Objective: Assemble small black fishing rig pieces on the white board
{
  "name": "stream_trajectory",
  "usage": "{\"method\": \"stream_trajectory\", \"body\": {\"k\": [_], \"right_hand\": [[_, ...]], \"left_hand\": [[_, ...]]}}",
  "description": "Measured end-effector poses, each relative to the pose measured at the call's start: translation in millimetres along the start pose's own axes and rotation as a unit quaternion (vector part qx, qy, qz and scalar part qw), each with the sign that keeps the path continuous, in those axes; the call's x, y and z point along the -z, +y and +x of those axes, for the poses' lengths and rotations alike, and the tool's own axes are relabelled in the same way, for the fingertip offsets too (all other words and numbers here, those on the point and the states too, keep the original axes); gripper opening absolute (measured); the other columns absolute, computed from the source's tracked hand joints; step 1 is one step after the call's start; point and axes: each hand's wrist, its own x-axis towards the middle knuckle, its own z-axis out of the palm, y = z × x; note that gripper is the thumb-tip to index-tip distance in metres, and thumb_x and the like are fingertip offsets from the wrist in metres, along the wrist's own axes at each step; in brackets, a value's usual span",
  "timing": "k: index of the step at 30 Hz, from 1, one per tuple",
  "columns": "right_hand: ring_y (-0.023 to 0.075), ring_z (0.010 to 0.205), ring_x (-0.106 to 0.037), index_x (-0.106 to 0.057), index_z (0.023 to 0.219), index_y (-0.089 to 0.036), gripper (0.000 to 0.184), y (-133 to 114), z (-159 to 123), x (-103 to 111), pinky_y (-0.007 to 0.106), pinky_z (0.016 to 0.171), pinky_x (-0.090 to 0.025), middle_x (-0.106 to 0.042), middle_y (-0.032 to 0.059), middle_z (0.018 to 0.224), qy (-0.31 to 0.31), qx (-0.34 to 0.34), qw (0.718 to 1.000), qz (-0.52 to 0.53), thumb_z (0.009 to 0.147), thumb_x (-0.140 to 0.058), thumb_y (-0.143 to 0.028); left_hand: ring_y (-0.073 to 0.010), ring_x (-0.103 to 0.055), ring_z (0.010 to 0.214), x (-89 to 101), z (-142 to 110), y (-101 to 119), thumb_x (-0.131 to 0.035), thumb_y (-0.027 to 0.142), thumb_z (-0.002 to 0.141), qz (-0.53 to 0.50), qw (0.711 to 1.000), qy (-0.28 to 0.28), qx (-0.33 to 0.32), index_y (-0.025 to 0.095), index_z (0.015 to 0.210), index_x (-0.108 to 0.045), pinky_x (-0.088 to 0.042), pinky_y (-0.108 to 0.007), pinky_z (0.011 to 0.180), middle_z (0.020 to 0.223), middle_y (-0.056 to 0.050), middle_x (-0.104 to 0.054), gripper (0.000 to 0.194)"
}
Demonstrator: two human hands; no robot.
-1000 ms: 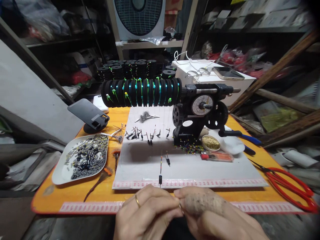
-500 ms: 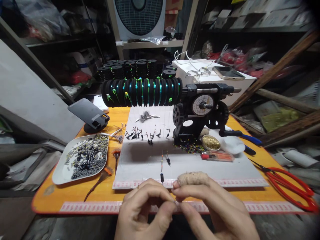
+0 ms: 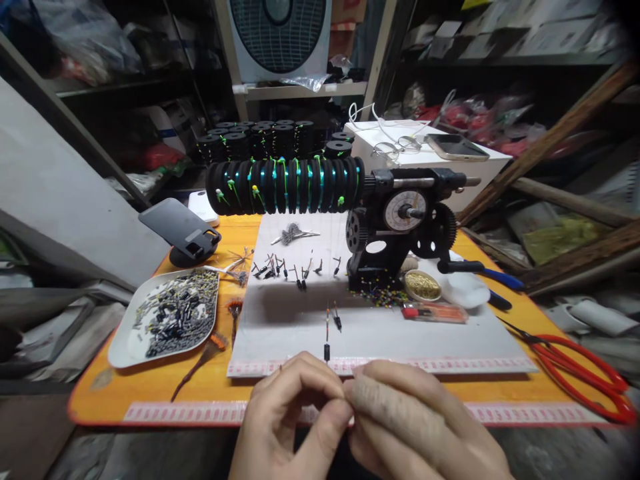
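Observation:
At the near edge of the table, my left hand (image 3: 297, 417) pinches with thumb and index finger. Whatever lies between those fingertips is too small to make out. My right hand (image 3: 420, 417) meets it there, its fingers drawn together and its index finger wrapped in pale tape; its fingertips are partly hidden. Just beyond them a small black float-like piece (image 3: 327, 352) hangs or lies in line with a thin banded stem (image 3: 327, 323). A similar dark piece (image 3: 337, 323) is right behind it, on the white board (image 3: 280, 333).
A black winding machine (image 3: 400, 213) carries a row of black spools (image 3: 285, 187). To the left are a white tray (image 3: 117, 353) of small dark parts and a phone stand (image 3: 180, 230). Red-handled scissors (image 3: 580, 373), a cutter knife (image 3: 435, 313) and a bowl of gold bits (image 3: 423, 285) lie right.
My right hand has turned, and its fingers have closed together over the pinch point. My left hand keeps its pinch. The view has shifted slightly.

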Motion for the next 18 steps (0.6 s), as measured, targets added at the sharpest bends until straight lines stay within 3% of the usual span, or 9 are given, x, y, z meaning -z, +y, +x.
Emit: {"method": "stream_trajectory", "body": {"k": [2, 6, 11, 14, 17, 18], "right_hand": [[0.022, 0.082, -0.072, -0.065, 0.1, -0.02, 0.024, 2, 5, 0, 0.032, 0.069, -0.065, -0.074, 0.0081, 0.088, -0.018, 0.006, 0.999, 0.034, 0.085, -0.063, -0.002], [0.0172, 0.081, -0.066, -0.058, 0.095, -0.019, 0.026, 4, 11, -3, 0.028, 0.069, -0.059, -0.068, 0.0041, 0.085, -0.008, -0.05, 0.995, 0.089, 0.081, -0.06, 0.003], [0.0159, 0.075, -0.064, -0.056, 0.09, -0.018, 0.019, 5, 9, -6, 0.027, 0.066, -0.057, -0.065, 0.0033, 0.08, -0.021, -0.049, 0.994, 0.098, 0.083, -0.059, -0.001], [0.0182, 0.074, -0.063, -0.058, 0.091, -0.017, 0.017, 6, 14, -7, 0.03, 0.065, -0.058, -0.066, 0.0055, 0.078, -0.029, -0.017, 0.997, 0.07, 0.084, -0.058, -0.001], [0.0181, 0.077, -0.065, -0.06, 0.092, -0.016, 0.023, 5, 22, -6, 0.027, 0.069, -0.061, -0.068, 0.007, 0.08, -0.027, 0.012, 0.998, 0.06, 0.081, -0.055, 0.003], [0.0175, 0.078, -0.066, -0.06, 0.091, -0.017, 0.024, 5, 24, -6, 0.026, 0.07, -0.061, -0.068, 0.0068, 0.081, -0.023, 0.015, 0.997, 0.068, 0.081, -0.054, 0.004]], "left_hand": [[-0.0124, -0.064, 0.069, 7.1, 2, -2, -0.067, 0.016, 0.089, 0.077, 0.994, -0.023, -0.07, 0.023, 0.084, -0.067, -0.051, -0.02, 0.063, 0.073, 0.002, -0.067, 0.009], [-0.0132, -0.07, 0.073, 14.8, 4, -5, -0.07, -0.002, 0.079, 0.206, 0.95, -0.029, -0.234, 0.018, 0.099, -0.066, -0.058, -0.019, 0.067, 0.081, -0.002, -0.073, 0.029], [-0.0131, -0.067, 0.07, 15.6, 7, -2, -0.065, -0.001, 0.083, 0.303, 0.905, -0.026, -0.298, 0.016, 0.098, -0.063, -0.058, -0.02, 0.069, 0.077, -0.004, -0.071, 0.023], [-0.0118, -0.065, 0.066, 14.0, 7, -1, -0.064, 0.001, 0.082, 0.292, 0.923, -0.055, -0.243, 0.02, 0.092, -0.06, -0.054, -0.018, 0.062, 0.073, 0.001, -0.066, 0.022], [-0.0089, -0.058, 0.063, 6.7, 5, 0, -0.062, 0.0, 0.077, 0.13, 0.989, -0.002, -0.075, 0.024, 0.08, -0.059, -0.047, -0.015, 0.056, 0.071, 0.005, -0.058, 0.024], [-0.0077, -0.055, 0.061, 3.4, 4, 1, -0.063, 0.002, 0.077, 0.052, 0.998, 0.023, -0.013, 0.024, 0.076, -0.06, -0.045, -0.013, 0.055, 0.07, 0.006, -0.056, 0.022]]}}
